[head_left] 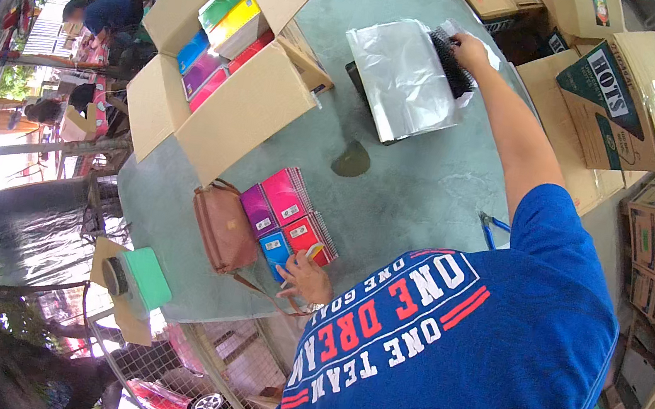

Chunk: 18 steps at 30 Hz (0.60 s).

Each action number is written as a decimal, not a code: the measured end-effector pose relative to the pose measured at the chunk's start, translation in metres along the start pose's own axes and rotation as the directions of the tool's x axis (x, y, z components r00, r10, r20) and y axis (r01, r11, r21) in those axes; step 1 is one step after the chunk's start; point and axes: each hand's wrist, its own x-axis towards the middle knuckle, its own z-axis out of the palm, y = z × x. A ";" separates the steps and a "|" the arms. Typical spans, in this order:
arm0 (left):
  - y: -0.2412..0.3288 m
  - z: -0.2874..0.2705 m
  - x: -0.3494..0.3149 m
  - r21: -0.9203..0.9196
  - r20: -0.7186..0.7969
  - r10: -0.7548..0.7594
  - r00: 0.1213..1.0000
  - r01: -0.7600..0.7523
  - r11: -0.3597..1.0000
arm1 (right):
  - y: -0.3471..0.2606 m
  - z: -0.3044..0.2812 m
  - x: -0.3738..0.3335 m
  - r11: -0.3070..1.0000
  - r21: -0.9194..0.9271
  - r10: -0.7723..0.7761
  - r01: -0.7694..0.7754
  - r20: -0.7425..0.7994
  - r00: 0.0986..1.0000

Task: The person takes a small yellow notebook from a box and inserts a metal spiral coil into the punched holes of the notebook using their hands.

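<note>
My left hand (305, 278) rests at the near edge of a group of spiral notebooks, its fingers spread. Under and beside it are a blue notebook (275, 249) and a red notebook (308, 234); a small yellow and white patch shows by the fingertips. A pink notebook (285, 198) and a purple notebook (255, 209) lie just beyond. Far to the right, my right hand (471, 53) is closed on the edge of black textured plastic (450, 63). Beside that lies a stack of clear plastic sleeves (402, 77), with something dark under it.
An open cardboard box (246, 126) of colourful notebooks stands at the table's far left. A brown shoulder bag (224, 228) touches the notebooks. Blue-handled pliers (492, 228) lie near my right arm. A green object (145, 278) sits at the left edge. Cartons (610, 102) stand right.
</note>
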 end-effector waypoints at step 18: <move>0.034 -0.076 0.021 -0.711 0.088 0.404 0.911 -0.226 0.666 | -0.099 -0.084 -0.187 0.741 0.661 -0.409 0.121 0.300 0.862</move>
